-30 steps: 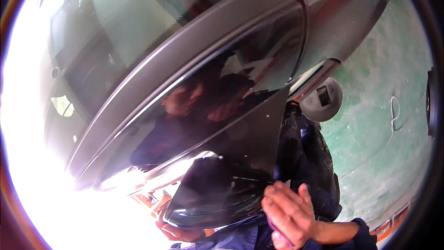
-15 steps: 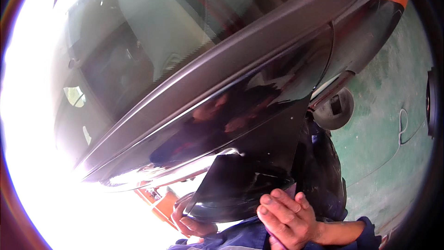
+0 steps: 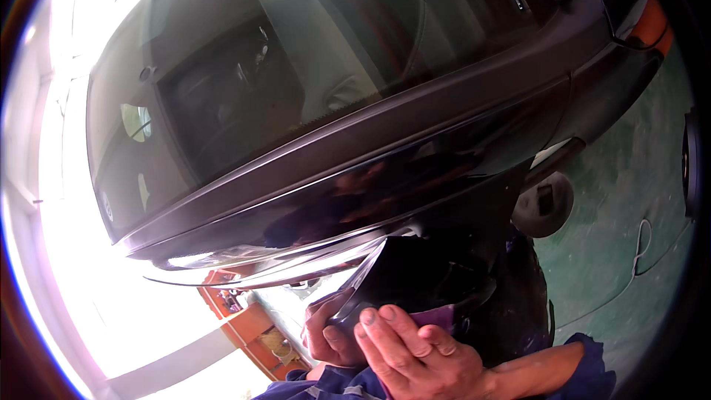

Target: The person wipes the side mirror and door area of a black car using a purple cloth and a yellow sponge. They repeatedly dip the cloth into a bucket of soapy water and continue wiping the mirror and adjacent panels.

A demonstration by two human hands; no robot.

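A glossy black curved car panel [image 3: 437, 255] hangs out beside the body of a black car, just in front of me. My left hand [image 3: 329, 330] is closed round the panel's near left edge, fingers curled over it. Close by on the right, my right hand [image 3: 418, 355] lies along the panel's near edge, with its fingers pressed together. A thin purple sheet [image 3: 435, 317] sticks out beyond that hand's fingers, held between them and the panel. What its palm and thumb do is hidden.
The black car [image 3: 355, 148], with large dark windows, fills the upper view. A round grey object with a square hole [image 3: 544, 204] is by the car at right. A thin cable [image 3: 638, 252] lies on the green floor. An orange open shelf unit [image 3: 259, 333] stands at left.
My right hand has moved left along the panel, nearer to my left hand. The panel's left edge has tilted. The whole view has shifted, and more of the left background shows.
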